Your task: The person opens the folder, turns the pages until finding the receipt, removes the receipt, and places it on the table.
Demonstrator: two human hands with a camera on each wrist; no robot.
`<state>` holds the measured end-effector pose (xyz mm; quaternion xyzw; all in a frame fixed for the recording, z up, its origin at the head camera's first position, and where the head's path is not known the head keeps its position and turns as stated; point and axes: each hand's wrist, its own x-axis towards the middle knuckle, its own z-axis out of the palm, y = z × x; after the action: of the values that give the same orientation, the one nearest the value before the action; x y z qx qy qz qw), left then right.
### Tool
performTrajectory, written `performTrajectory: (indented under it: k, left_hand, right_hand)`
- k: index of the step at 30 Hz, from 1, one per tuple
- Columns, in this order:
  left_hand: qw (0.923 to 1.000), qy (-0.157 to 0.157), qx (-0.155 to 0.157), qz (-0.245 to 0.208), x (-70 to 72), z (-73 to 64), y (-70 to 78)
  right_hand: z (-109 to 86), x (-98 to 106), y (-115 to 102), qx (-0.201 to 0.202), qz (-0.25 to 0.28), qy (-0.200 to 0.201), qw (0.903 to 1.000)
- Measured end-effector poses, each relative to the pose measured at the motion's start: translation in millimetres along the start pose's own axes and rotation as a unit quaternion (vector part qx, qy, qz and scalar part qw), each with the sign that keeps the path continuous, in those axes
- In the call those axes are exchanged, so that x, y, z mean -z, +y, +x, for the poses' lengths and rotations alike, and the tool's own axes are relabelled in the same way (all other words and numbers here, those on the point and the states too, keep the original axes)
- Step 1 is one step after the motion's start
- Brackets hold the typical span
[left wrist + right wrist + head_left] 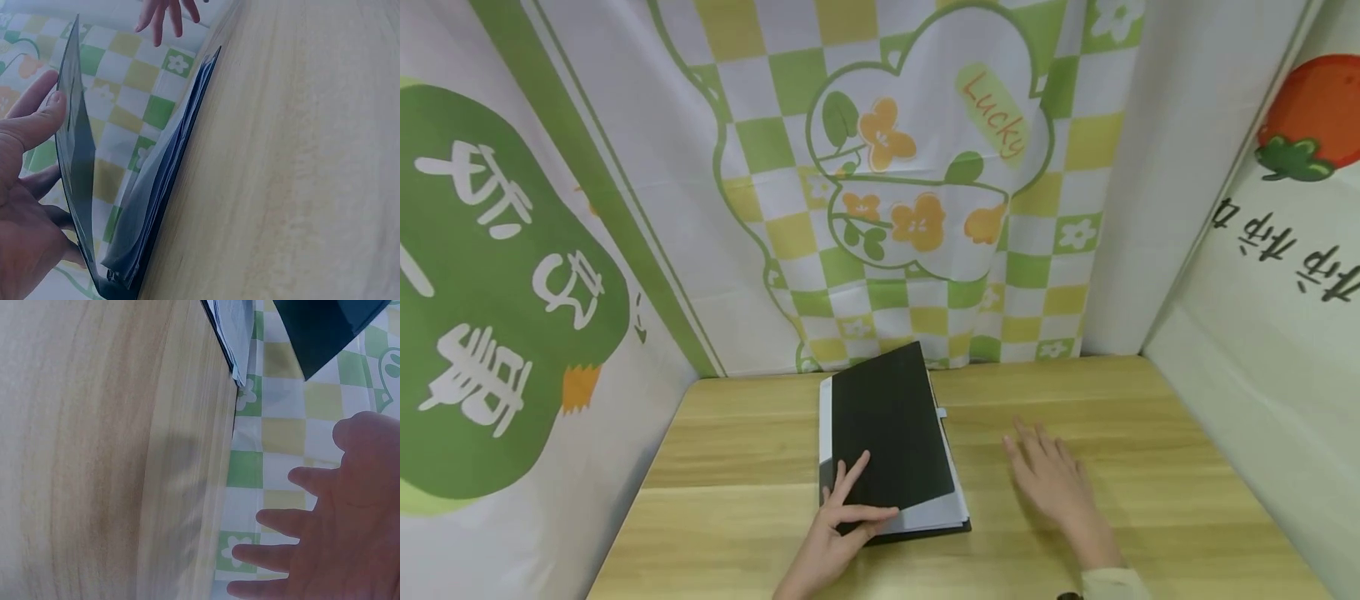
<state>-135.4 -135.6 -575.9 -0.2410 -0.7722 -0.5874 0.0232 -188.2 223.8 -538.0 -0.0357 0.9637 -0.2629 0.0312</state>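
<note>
A black folder (887, 433) with a pale strip along its spine lies on the table, its front cover partly lifted. White sheets (925, 515) show beneath the cover at the near and right edges. At the near edge, my left hand (835, 533) holds the cover, thumb on its inner face and fingers spread over the outside. In the left wrist view the raised cover (75, 144) stands apart from the stack of sheets (156, 181). To the right of the folder, my right hand (1052, 483) hovers over the table with fingers spread, holding nothing.
The wood-grain table (722, 500) ends at a checked, printed cloth (925, 292) hanging behind it. Printed cloth walls stand on the left (587, 358) and right (1262, 358). A small pale tab (942, 412) sticks out from the folder's right edge.
</note>
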Motion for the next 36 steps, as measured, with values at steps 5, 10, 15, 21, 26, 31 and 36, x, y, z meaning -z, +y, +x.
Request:
performTrajectory:
  k: [5, 10, 15, 21, 26, 31, 36]
  left_hand:
    - [0.9993, 0.016, -0.033, -0.003, -2.2, 0.0, 1.0]
    - [0.9978, 0.028, -0.052, 0.030, -5.3, -2.4, 3.0]
    - [0.9942, 0.055, -0.057, 0.073, -8.2, -8.0, 5.8]
    - [0.9866, 0.081, -0.080, 0.117, -11.0, -8.9, 4.6]
    - [0.9838, 0.094, -0.100, 0.116, -11.9, -10.6, 2.9]
    - [0.9805, 0.110, -0.127, 0.103, -11.5, -13.0, 1.8]
    - [0.9754, 0.125, -0.164, 0.076, -10.3, -14.6, 2.3]
  right_hand:
    - [-2.2, 2, -2, 0.007, -0.001, 0.006, 1.0000]
    - [-3.1, 3, -4, 0.013, 0.000, 0.004, 0.9999]
    - [-4.6, 1, -4, 0.011, 0.002, -0.005, 0.9999]
    - [-3.4, 0, 1, 0.007, 0.010, -0.005, 0.9999]
    - [-3.9, 2, 1, 0.009, 0.022, -0.004, 0.9997]
    - [-5.8, 2, -1, 0.013, 0.025, -0.004, 0.9996]
    - [-5.8, 1, 0, 0.012, 0.023, -0.010, 0.9996]
